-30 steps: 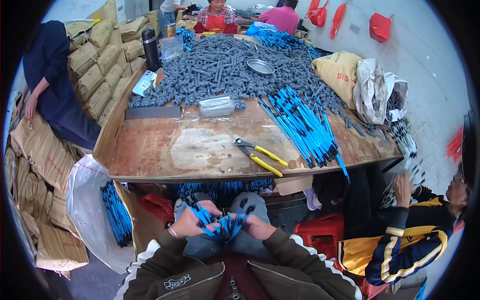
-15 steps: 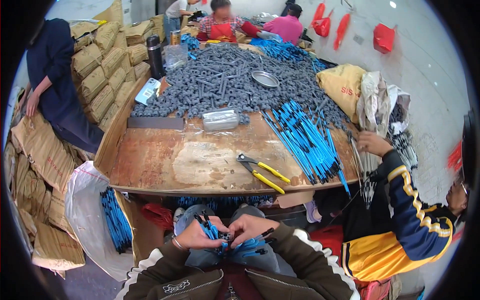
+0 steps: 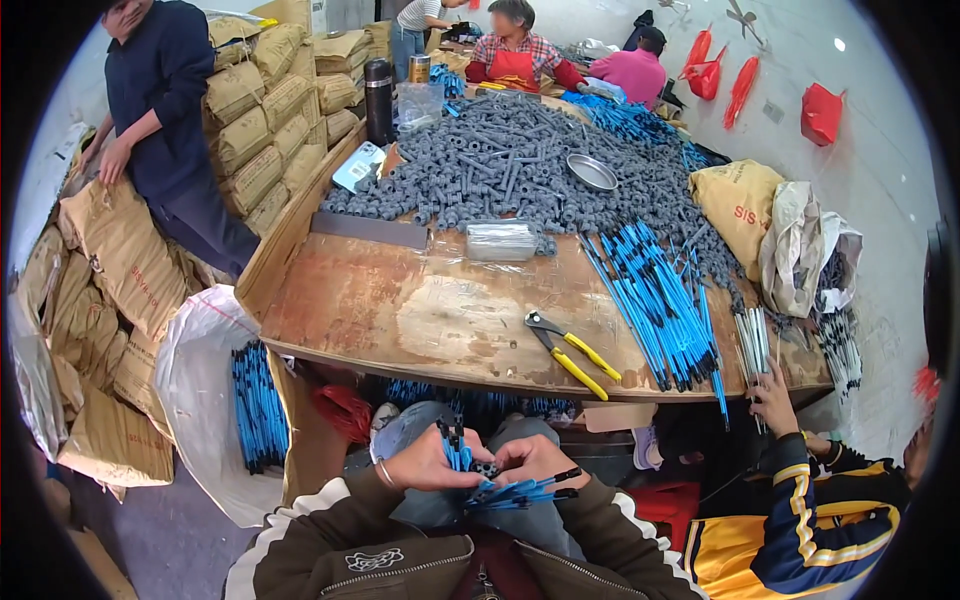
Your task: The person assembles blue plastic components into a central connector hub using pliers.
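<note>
Over my lap, in front of the table edge, both hands are brought close together. My left hand (image 3: 425, 463) is closed around thin blue rods (image 3: 515, 494) with black ends; some stick up above its fingers and others point out to the right, beneath my right hand. A small dark grey fitting (image 3: 486, 469) with holes sits between the two hands. The fingers of my right hand (image 3: 535, 462) are bent and pinch at this fitting. Its exact shape is partly hidden by the fingertips.
On the wooden table (image 3: 440, 320) lie yellow-handled pliers (image 3: 570, 353), a bundle of blue rods (image 3: 660, 310), a clear plastic box (image 3: 500, 240) and a heap of grey fittings (image 3: 480, 150). A sack of blue rods (image 3: 205, 375) stands at left. A co-worker's hand (image 3: 772, 400) reaches in at right.
The whole view has shifted, so the table appears further right. The co-worker's hand at right has come down nearer the table edge by white rods. My hands keep the same hold.
</note>
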The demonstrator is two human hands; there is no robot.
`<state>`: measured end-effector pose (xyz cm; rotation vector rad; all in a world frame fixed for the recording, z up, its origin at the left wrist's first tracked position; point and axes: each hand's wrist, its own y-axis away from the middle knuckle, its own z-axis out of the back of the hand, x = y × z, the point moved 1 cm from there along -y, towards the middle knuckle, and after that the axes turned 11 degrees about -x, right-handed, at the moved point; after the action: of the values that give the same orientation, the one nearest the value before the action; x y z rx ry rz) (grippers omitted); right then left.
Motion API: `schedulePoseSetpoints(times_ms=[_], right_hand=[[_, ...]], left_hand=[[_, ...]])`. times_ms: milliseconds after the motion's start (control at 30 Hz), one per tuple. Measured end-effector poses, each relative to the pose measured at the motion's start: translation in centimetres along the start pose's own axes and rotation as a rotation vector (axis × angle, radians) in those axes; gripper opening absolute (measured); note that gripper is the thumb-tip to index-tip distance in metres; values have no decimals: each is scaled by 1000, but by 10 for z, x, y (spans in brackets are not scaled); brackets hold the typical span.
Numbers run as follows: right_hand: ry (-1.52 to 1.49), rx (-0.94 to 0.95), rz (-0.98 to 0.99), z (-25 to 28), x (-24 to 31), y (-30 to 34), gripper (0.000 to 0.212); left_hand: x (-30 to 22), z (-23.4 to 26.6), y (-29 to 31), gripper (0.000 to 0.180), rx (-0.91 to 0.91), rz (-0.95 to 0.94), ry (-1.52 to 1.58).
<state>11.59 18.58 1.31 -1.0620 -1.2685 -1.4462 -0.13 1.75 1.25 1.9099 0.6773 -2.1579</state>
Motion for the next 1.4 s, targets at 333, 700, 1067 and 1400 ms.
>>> schedulePoseSetpoints(times_ms=[333,700,1067,1400], right_hand=[[-70,135,-23,-3,-5,6,20],[-174,25,-71,-13,-14,-3,23],[-97,51,33,-8,-23,1,30],[-87,236,-97,2,-24,-25,29]], left_hand=[[-12,-6,7,26,127,-129,-94],[15,4,1,30,-23,-94,-28],[4,-12,6,34,26,56,82],[23,-4,3,35,68,40,68]])
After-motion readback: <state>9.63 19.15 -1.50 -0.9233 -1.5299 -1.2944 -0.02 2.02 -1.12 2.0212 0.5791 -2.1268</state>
